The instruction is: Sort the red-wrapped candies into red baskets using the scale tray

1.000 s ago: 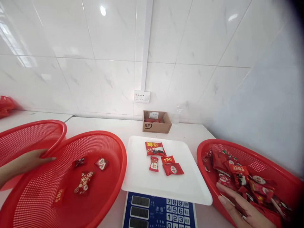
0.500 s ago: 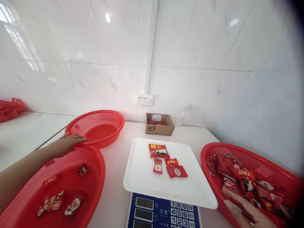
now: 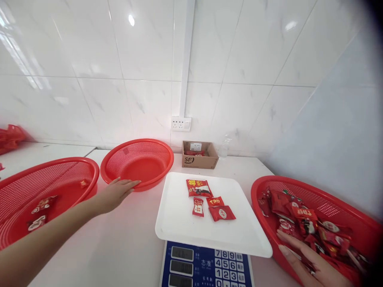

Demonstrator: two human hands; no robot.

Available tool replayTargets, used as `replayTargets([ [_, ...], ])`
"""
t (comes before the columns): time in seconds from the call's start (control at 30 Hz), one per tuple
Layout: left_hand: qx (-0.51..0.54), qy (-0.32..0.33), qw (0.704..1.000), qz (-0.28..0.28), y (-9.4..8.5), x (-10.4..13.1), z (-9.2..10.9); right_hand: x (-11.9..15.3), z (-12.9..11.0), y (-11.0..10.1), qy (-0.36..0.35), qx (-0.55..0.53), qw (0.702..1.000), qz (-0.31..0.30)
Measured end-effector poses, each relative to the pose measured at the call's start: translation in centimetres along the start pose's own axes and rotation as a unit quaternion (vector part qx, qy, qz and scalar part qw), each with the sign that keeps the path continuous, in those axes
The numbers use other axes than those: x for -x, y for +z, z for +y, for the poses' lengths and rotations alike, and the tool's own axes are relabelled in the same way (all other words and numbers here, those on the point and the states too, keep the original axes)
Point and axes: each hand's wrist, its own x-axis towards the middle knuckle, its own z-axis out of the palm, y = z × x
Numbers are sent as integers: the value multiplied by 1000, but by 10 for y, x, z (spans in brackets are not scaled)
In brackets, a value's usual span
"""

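Observation:
My left hand (image 3: 118,194) lies with stretched fingers on the near rim of a round red mesh basket (image 3: 103,169). In the red basket on the right (image 3: 259,194), my right hand (image 3: 311,259) is among wrapped candies (image 3: 308,227); its thumb and forefinger are apart, the other fingers hidden. Between my hands, a white tray (image 3: 185,229) sits on a blue digital scale (image 3: 206,263). On the tray are a larger red packet (image 3: 198,188), a small candy (image 3: 198,207) and two red packets (image 3: 222,213), one overlapping the other.
At far left, another red basket (image 3: 89,163) contains a few candies (image 3: 42,205). A brown cardboard box (image 3: 199,162) with red packets stands by the wall, beside a clear plastic container (image 3: 224,147). A red bag (image 3: 12,137) lies at the back left. The wall has a socket (image 3: 181,123).
My left hand has moved right and slightly nearer, still at the round basket's rim. That basket has shifted right, while the far-left basket has moved left and back. My right hand has barely moved.

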Motion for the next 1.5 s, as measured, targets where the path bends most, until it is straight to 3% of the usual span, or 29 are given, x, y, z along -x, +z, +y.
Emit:
replayTargets([
  [0.17,16,8,999,26,10,-8,34,-6,-24,-9,39,14,999,8],
  [0.23,36,35,997,53,8,-13,56,-11,-47,-13,36,11,999,29],
  [0.3,75,104,989,72,7,-17,89,-18,-76,-12,2,-6,999,42],
  [0.37,105,191,975,34,8,-21,128,-28,-106,-7,-46,-38,998,-11],
  [0.43,65,274,960,1,14,-25,162,-39,-132,0,-99,-63,990,-81],
  [0.5,43,292,955,-6,22,-31,187,-51,-151,8,-136,-57,978,-145],
  [0.57,27,287,957,-8,30,-38,200,-60,-161,15,-154,-36,970,-187],
  [0.7,8,267,964,-7,38,-44,199,-69,-164,20,-163,-5,963,-215],
  [0.8,11,243,970,7,32,-41,187,-69,-160,20,-161,0,962,-222],
  [1.03,-6,98,990,105,-8,-53,125,-67,-162,17,-145,8,961,-234],
  [1.13,-5,66,990,123,-14,-62,109,-67,-163,17,-132,-10,966,-222],
  [1.23,28,97,989,112,-6,-57,121,-69,-165,20,-129,-43,969,-208],
  [1.4,103,210,971,45,21,-35,172,-70,-167,26,-136,-62,970,-191],
  [1.5,121,240,963,16,34,-30,192,-69,-168,27,-124,-67,974,-175],
])
